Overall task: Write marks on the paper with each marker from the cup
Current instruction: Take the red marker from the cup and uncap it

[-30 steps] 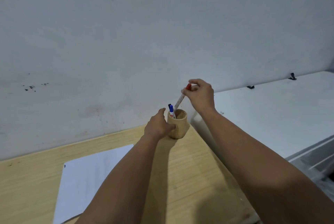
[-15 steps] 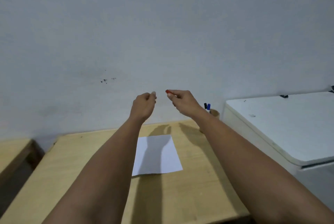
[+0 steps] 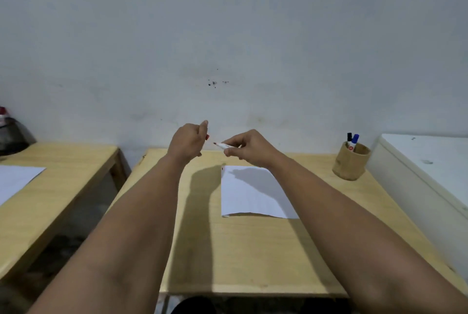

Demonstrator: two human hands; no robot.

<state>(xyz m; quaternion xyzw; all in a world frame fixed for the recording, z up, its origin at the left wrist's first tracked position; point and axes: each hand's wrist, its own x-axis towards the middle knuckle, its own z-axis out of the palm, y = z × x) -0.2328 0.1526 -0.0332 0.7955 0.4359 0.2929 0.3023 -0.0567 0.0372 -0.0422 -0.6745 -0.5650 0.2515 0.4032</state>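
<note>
My right hand holds a white marker with its dark red tip bare and pointing left. My left hand is closed on the marker's red cap, a short gap away from the tip. Both hands hover above the far edge of the wooden table. A white sheet of paper lies flat below them, with a small red mark at its top left corner. The bamboo cup stands at the table's far right and holds a black marker and a blue marker.
A second wooden table with another white sheet stands to the left across a gap. A dark object sits at its far corner. A white cabinet borders the right side. The grey wall runs close behind.
The red marker left the cup in my right hand. My left hand let go of the cup, met the marker and pulled its cap off. The view swung left toward the paper.
</note>
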